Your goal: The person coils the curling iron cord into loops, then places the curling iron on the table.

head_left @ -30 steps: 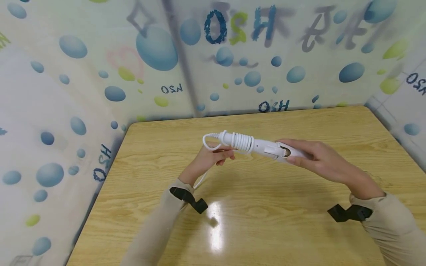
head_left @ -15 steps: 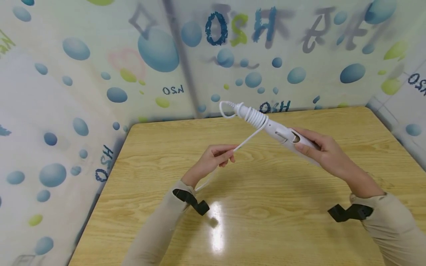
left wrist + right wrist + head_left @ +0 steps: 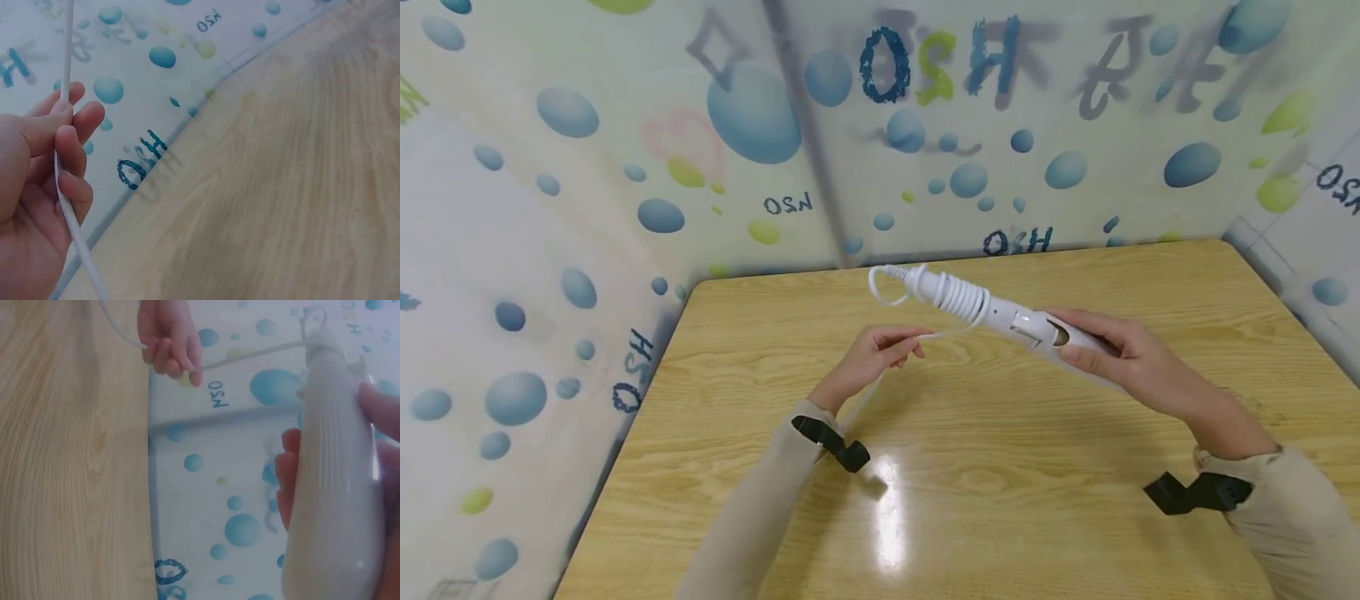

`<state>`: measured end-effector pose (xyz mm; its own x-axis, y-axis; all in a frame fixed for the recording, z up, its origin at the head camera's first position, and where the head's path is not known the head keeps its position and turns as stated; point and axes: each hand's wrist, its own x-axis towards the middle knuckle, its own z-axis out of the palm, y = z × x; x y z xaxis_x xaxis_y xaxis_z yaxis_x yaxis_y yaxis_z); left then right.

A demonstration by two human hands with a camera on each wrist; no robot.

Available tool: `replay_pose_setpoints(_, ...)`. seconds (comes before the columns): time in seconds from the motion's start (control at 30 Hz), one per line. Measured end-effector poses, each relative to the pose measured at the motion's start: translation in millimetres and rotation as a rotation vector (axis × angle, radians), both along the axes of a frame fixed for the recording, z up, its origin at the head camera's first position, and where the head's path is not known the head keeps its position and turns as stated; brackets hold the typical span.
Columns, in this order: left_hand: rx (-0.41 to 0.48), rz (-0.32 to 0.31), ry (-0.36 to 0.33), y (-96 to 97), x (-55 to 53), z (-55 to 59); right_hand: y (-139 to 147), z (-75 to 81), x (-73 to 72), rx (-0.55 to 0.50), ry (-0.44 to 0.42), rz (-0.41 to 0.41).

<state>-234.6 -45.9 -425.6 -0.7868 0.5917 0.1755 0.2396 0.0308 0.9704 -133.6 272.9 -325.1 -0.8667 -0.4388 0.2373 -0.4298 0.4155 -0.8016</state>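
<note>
My right hand grips a white hair iron around its body, thumb on the near side, and holds it tilted above the table. Its cord end points up and to the left. Several turns of white cord are wound around that end, with a small loop at the tip. Lower and to the left, my left hand pinches the cord between thumb and index finger. In the left wrist view the cord runs down across the curled fingers. The right wrist view shows the iron's smooth, ribbed underside.
A wood-grain table lies below both hands. Behind and beside it stand walls printed with blue and green drops and lettering. Black straps with small mounts sit on both wrists.
The iron's cord end swung up from near the left hand, then dropped partway back. The cord stretched taut between the hands and now hangs slacker. The left hand kept its pinch.
</note>
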Motion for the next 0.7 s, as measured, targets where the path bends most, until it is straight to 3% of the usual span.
replay_pose_setpoints(0.17, 0.019, 0.028, 0.061, -5.2, -15.0, 1.5, -4, 7.2, 14.5, 0.052, -0.01, 0.1)
replay_pose_setpoints(0.27, -0.029, 0.082, 0.066, -10.8, -19.9, 9.4, -3, 10.3, 19.2, 0.127, -0.019, 0.137)
replay_pose_setpoints(0.4, -0.136, 0.111, 0.034, -15.6, -20.2, 27.5, -1, 10.4, 22.5, 0.218, -0.084, 0.19)
replay_pose_setpoints(0.53, -0.179, 0.076, 0.031, -16.8, -16.5, 46.3, 3, 6.3, 21.6, 0.257, -0.158, 0.239)
replay_pose_setpoints(0.7, -0.21, 0.047, 0.049, -14.2, -8.3, 67.3, 4, -0.6, 16.4, 0.333, -0.164, 0.271)
